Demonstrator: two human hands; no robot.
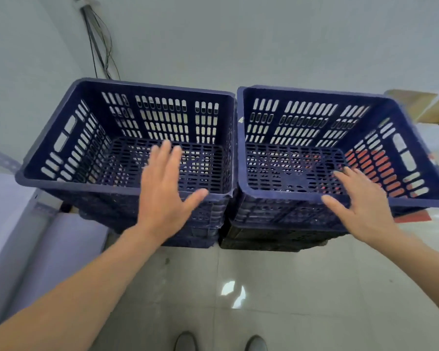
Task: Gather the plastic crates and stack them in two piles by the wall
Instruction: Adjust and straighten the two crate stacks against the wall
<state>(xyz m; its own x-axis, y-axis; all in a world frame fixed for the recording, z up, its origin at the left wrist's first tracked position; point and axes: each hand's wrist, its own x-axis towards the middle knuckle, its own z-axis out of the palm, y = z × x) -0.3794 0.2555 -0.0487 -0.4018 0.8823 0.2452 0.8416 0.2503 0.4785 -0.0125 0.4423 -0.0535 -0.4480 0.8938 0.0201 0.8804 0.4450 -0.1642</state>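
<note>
Two piles of dark blue slotted plastic crates stand side by side against the pale wall. The left pile's top crate and the right pile's top crate are both empty and almost touch at their inner rims. My left hand hovers flat, fingers spread, over the near rim of the left crate. My right hand is spread over the near rim of the right crate. Neither hand holds anything. Black crates lie at the bottom of the right pile.
Cables run down the wall corner behind the left pile. A pale cabinet or panel stands at the left. Cardboard pieces and something red show behind the right pile. Glossy tiled floor lies in front, with my shoes at the bottom edge.
</note>
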